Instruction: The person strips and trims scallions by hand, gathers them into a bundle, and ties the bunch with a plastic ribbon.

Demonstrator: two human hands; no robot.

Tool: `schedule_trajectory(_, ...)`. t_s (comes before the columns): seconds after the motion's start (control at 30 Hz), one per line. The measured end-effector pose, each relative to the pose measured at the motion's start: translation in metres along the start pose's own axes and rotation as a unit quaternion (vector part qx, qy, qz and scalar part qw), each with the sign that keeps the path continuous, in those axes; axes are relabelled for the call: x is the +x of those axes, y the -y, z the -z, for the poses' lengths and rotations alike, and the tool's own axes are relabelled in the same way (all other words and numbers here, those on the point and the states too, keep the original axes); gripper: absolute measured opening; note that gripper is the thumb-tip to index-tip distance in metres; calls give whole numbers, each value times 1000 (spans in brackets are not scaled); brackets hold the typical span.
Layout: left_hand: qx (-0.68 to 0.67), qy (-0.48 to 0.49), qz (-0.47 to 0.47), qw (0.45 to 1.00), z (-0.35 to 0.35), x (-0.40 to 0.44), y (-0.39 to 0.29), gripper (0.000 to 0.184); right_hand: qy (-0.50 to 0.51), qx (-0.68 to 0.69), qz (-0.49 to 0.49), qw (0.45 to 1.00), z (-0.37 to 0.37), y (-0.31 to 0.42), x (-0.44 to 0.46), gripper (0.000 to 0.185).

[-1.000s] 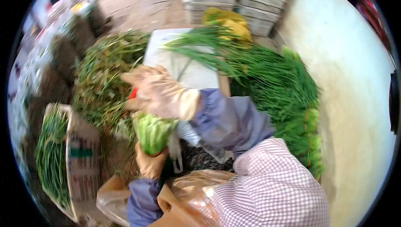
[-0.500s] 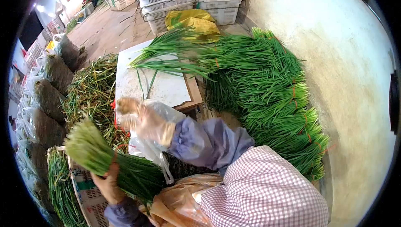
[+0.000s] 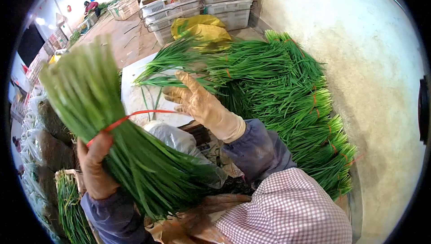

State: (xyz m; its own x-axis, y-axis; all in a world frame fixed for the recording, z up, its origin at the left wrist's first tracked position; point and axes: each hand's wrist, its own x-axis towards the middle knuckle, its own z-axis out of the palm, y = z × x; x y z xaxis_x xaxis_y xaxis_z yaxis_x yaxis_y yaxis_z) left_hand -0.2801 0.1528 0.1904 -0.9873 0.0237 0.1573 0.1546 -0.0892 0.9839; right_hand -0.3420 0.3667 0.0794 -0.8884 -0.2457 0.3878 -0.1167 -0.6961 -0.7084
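Observation:
My left hand (image 3: pixel 97 165) is wrapped round a thick bunch of garlic chives (image 3: pixel 148 172), tilted with its pale stem ends up to the left and green leaves down to the right. A red tie (image 3: pixel 123 120) circles the bunch, and its loose end stretches right toward my other hand. My right hand (image 3: pixel 202 105), in a tan glove, is raised over the board with fingers spread. Whether the tie's end touches its fingertips I cannot tell. Loose chives (image 3: pixel 173 58) lie on the white board (image 3: pixel 134 93) behind it.
Tied chive bunches (image 3: pixel 287 96) are piled along the wall at right. Stacked white crates (image 3: pixel 229 6) and a yellow sack (image 3: pixel 204 31) stand behind the board. Filled plastic bags (image 3: pixel 36 132) line the left. A crate of chives (image 3: pixel 72 203) is at lower left. People work far back.
My left hand has lifted the chive bunch up and closer to the camera. My right hand has swung right and up, away from the plastic bag, its fingers now spread.

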Motion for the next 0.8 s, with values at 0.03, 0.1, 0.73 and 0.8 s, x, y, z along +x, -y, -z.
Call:
schedule_trajectory(0.03,-23,-8,23,999,-21,1,0,56,44,-75,21,996,-2,-2,-7,94)
schedule_trajectory(0.1,-36,9,47,998,-60,9,7,51,123,1,-48,991,-27,-8,-29,99)
schedule_trajectory(0.73,-47,-124,229,964,162,10,107,37,134,-932,-259,215,202,196,-40,70)
schedule_trajectory(0.8,-49,-160,250,954,191,-10,118,36,222,-917,-232,235,248,158,-51,64)
